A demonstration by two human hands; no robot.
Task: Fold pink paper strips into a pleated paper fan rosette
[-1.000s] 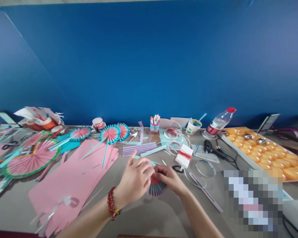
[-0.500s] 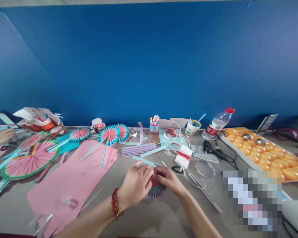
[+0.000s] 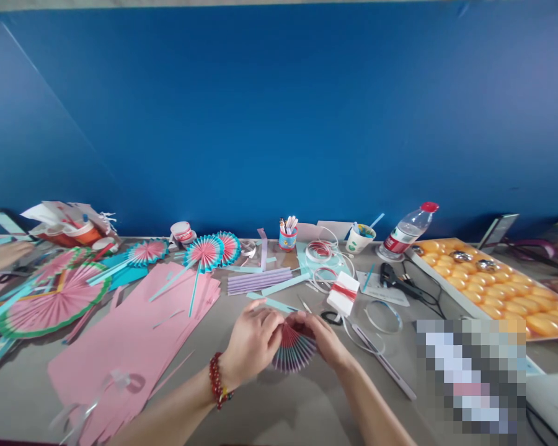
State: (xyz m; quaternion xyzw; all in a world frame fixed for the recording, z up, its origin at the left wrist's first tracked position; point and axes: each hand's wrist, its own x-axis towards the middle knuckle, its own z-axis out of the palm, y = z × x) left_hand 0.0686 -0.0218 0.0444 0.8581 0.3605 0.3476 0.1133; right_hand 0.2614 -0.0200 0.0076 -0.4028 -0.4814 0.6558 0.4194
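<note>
The single camera, worn on the head, faces forward and down over the grey table point(image 3: 260, 415) (a blue wall point(image 3: 279, 124) fills the upper half), apparently from fairly near

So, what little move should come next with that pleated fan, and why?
Perhaps pinch the pleated fan firmly at its narrow end: the left grip and right grip both sit close there, where the red folds draw together, while the purplish edge spreads below.
</note>
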